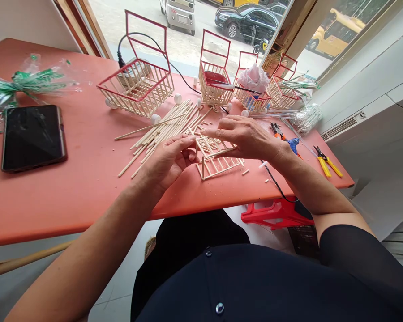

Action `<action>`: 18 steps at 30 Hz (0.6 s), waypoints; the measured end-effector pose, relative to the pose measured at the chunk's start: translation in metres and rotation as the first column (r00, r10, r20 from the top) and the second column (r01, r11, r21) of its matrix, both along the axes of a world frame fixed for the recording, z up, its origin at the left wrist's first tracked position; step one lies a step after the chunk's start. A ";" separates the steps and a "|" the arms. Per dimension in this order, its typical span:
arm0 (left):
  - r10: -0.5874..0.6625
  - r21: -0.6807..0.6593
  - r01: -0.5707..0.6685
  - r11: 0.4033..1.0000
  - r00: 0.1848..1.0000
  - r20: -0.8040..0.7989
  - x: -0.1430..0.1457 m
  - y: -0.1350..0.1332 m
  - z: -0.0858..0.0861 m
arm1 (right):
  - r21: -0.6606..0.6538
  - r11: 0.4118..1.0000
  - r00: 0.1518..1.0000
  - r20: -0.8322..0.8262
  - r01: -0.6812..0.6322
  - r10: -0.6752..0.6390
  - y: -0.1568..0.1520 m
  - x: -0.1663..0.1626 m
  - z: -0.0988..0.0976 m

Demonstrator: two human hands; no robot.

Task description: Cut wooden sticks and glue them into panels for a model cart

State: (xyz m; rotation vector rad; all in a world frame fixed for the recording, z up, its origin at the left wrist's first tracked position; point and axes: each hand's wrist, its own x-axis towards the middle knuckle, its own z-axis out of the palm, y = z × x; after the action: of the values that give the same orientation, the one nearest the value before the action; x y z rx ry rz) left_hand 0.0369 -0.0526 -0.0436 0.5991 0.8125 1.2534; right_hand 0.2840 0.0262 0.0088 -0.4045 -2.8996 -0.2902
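A small frame of thin wooden sticks (204, 150) is held up just over the table. My left hand (176, 161) is closed, pinching the frame's left corner between thumb and fingers. From the other side my right hand (246, 136) grips it, index finger stretched along the top; its palm hides part of the frame. Beneath lies a ladder-like stick panel (221, 167) with a short upright stick at its near left corner. Loose wooden sticks (168, 127) are piled beyond my left hand, and short cut pieces (210, 142) show behind the held frame.
Finished stick carts with red trim (144, 91) line the window side, one holding pink-white plastic (255, 78). Right are orange-handled pliers (277, 129), a blue glue gun (293, 144) and yellow-handled wire strippers (325, 161). Left are a tablet (33, 137) and plastic wrapping (30, 82). A black cable (277, 183) hangs over the edge.
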 end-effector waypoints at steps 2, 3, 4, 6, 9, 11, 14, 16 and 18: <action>-0.002 0.017 0.003 1.000 1.000 -0.007 0.000 0.000 -0.001 | -0.002 1.000 1.000 -0.003 -0.005 0.005 -0.001 -0.001 0.001; -0.006 0.024 0.006 1.000 1.000 -0.014 0.000 0.000 -0.002 | -0.004 1.000 1.000 -0.003 -0.007 0.007 -0.001 -0.001 0.001; -0.011 0.031 0.012 0.999 1.000 -0.022 -0.001 0.000 -0.002 | -0.007 1.000 1.000 -0.003 -0.008 0.008 -0.001 -0.002 0.001; -0.021 0.041 0.023 0.999 0.999 -0.036 -0.002 -0.001 -0.003 | -0.011 1.000 1.000 -0.004 -0.010 0.009 -0.002 -0.003 0.001; -0.035 0.052 0.037 0.998 0.998 -0.043 -0.003 0.000 -0.003 | -0.009 1.000 1.000 -0.010 -0.012 0.011 -0.002 -0.003 0.000; -0.044 0.063 0.047 0.997 0.998 -0.044 -0.004 0.000 -0.004 | -0.003 1.000 1.000 -0.014 -0.017 0.017 -0.001 -0.004 0.000; -0.052 0.076 0.055 0.996 0.998 -0.037 -0.005 -0.001 -0.004 | 0.009 1.000 1.000 -0.018 -0.019 0.019 -0.001 -0.003 0.000; -0.052 0.081 0.054 0.995 0.998 -0.033 -0.005 -0.001 -0.003 | 0.021 1.000 1.000 -0.016 -0.009 0.009 -0.002 -0.003 0.001; -0.050 0.082 0.053 0.995 0.998 -0.037 -0.004 -0.002 -0.003 | 0.030 0.999 1.000 -0.011 0.011 -0.011 -0.004 -0.003 0.001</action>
State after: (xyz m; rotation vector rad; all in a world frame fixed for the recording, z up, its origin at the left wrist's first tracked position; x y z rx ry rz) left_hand 0.0327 -0.0542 -0.0465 0.7064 0.7721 1.2374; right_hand 0.2807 0.0226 0.0096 -0.4159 -2.8799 -0.3320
